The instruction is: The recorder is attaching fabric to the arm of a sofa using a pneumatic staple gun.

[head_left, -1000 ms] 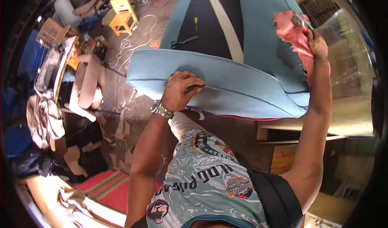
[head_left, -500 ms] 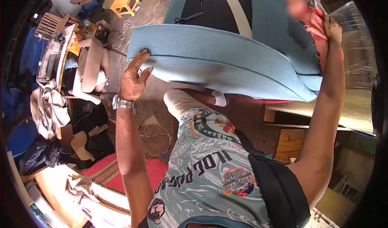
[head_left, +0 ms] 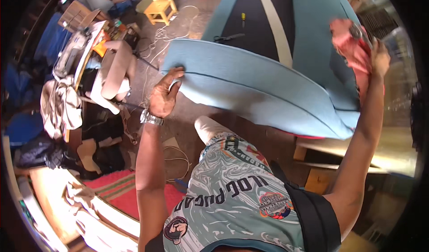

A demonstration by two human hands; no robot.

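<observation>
Here, the blue panel (head_left: 250, 80) stretches lengthwise rightward from your loosely spread left hand (head_left: 162, 97) (your right hand (head_left: 380, 60), at red cloth (head_left: 351, 46): grip unclear).

Well beyond the left hand (head_left: 162, 99) stands a yellow chair (head_left: 160, 7), to that hand's left a brown padded seat (head_left: 118, 72) and, farther left, a beige cloth (head_left: 59, 105), while behind the hand lies a striped red rug (head_left: 119, 192).

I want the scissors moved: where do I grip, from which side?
The scissors seem best gripped by the handles, from above and left: they lie on the dark panel, handles left, blades pointing right, away from that approach.
</observation>
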